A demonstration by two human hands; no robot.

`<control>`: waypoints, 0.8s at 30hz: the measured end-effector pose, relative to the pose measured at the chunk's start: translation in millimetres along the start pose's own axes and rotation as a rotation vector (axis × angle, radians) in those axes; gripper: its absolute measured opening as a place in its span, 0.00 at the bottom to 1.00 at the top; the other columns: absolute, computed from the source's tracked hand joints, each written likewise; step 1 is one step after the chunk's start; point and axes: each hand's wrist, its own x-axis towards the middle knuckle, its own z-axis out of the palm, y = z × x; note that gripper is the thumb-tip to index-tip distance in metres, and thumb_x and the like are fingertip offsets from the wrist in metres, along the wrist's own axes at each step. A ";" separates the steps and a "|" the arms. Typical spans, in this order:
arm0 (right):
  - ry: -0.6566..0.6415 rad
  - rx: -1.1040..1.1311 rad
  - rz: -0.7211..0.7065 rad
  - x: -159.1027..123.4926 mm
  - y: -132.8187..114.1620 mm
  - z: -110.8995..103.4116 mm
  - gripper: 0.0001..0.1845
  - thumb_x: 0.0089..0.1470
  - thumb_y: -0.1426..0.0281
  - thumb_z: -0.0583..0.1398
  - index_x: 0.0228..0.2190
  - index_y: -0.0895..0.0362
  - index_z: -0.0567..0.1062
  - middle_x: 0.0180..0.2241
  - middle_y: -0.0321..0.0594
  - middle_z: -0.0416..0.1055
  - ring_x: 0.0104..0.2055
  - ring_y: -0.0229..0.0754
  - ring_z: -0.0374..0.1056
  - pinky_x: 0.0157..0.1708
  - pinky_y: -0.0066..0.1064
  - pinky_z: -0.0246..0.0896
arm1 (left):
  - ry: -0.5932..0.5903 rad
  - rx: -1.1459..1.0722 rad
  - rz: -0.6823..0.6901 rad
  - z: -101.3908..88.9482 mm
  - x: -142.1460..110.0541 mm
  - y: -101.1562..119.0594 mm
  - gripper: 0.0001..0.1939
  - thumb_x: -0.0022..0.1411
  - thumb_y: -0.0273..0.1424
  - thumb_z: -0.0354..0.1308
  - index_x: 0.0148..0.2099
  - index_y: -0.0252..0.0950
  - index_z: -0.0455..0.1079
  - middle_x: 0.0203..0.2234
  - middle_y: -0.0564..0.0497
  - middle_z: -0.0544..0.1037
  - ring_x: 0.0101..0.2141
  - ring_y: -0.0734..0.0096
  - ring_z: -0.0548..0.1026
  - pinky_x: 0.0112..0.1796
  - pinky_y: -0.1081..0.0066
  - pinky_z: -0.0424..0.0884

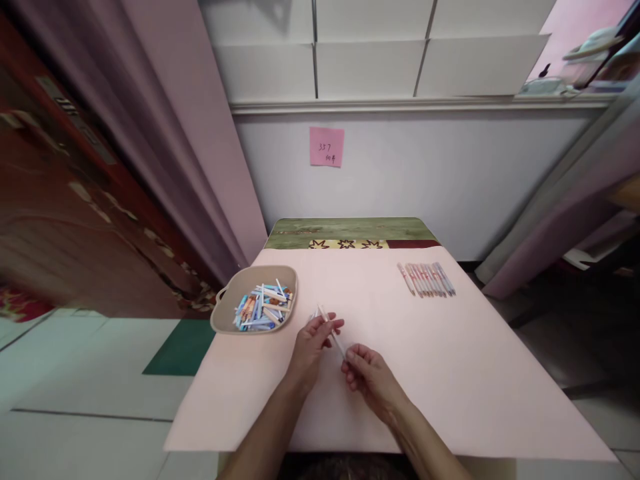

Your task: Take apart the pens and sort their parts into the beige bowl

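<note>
Left hand point(311, 343) and right hand point(371, 375) each pinch one white tube point(339, 343), while whole-looking pens point(427, 279) lie far right and loose pieces point(263, 307) remain in the left basket point(226, 315).

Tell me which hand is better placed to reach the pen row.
Probably the right hand: it is nearer the pen row, while the left hand is nearer the basket. Both hold the white stick.

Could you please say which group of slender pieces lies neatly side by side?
The row of pens at right on the table; the pieces in the basket lie jumbled.
</note>
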 end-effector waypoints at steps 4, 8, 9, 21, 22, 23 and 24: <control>-0.129 0.147 0.176 -5.4 -8.6 7.3 0.16 0.49 0.59 0.64 0.32 0.60 0.72 0.21 0.31 0.65 0.17 0.27 0.55 0.16 0.19 0.46 | -0.052 -0.243 -0.117 2.3 -1.9 5.6 0.15 0.51 0.34 0.65 0.41 0.32 0.75 0.35 0.43 0.81 0.31 0.73 0.74 0.30 0.75 0.64; -0.224 0.275 0.305 -3.3 -10.4 10.0 0.17 0.49 0.58 0.64 0.31 0.61 0.72 0.15 0.24 0.51 0.13 0.24 0.39 0.12 0.18 0.32 | -0.112 -0.392 -0.208 -1.3 -11.0 3.1 0.14 0.51 0.32 0.66 0.40 0.32 0.75 0.31 0.44 0.81 0.30 0.72 0.75 0.35 0.72 0.68; -0.230 0.309 0.323 -3.4 -10.5 11.2 0.17 0.49 0.59 0.64 0.30 0.61 0.72 0.15 0.23 0.49 0.13 0.23 0.37 0.12 0.18 0.30 | -0.144 -0.410 -0.211 -2.8 -13.1 3.4 0.14 0.51 0.31 0.66 0.41 0.32 0.75 0.31 0.44 0.81 0.32 0.71 0.76 0.38 0.71 0.68; -0.047 -0.008 -0.038 -12.2 -2.9 32.2 0.18 0.41 0.62 0.70 0.29 0.59 0.71 0.22 0.32 0.67 0.20 0.27 0.59 0.21 0.19 0.54 | 0.005 -0.371 -0.094 -5.4 -18.9 7.1 0.12 0.42 0.26 0.70 0.33 0.30 0.75 0.25 0.48 0.79 0.29 0.72 0.75 0.29 0.76 0.68; -0.030 -0.044 -0.052 -11.9 -1.9 32.0 0.19 0.42 0.60 0.69 0.31 0.59 0.72 0.21 0.31 0.67 0.19 0.28 0.60 0.20 0.20 0.53 | 0.022 -0.386 -0.094 -5.4 -18.6 6.0 0.13 0.41 0.26 0.70 0.32 0.31 0.75 0.25 0.48 0.79 0.29 0.72 0.75 0.30 0.76 0.68; -0.021 -0.073 -0.034 -11.6 -1.0 31.6 0.21 0.44 0.56 0.67 0.32 0.58 0.72 0.20 0.31 0.67 0.18 0.29 0.59 0.19 0.21 0.52 | 0.027 -0.401 -0.103 -5.7 -18.4 5.0 0.13 0.41 0.26 0.70 0.33 0.31 0.75 0.25 0.48 0.79 0.29 0.72 0.75 0.30 0.75 0.69; -0.019 -0.096 0.009 -11.1 -0.3 31.1 0.22 0.47 0.52 0.64 0.33 0.59 0.72 0.19 0.32 0.66 0.17 0.30 0.59 0.17 0.22 0.50 | 0.023 -0.412 -0.118 -6.2 -18.3 4.3 0.13 0.42 0.27 0.70 0.34 0.32 0.75 0.26 0.48 0.79 0.29 0.71 0.75 0.30 0.74 0.69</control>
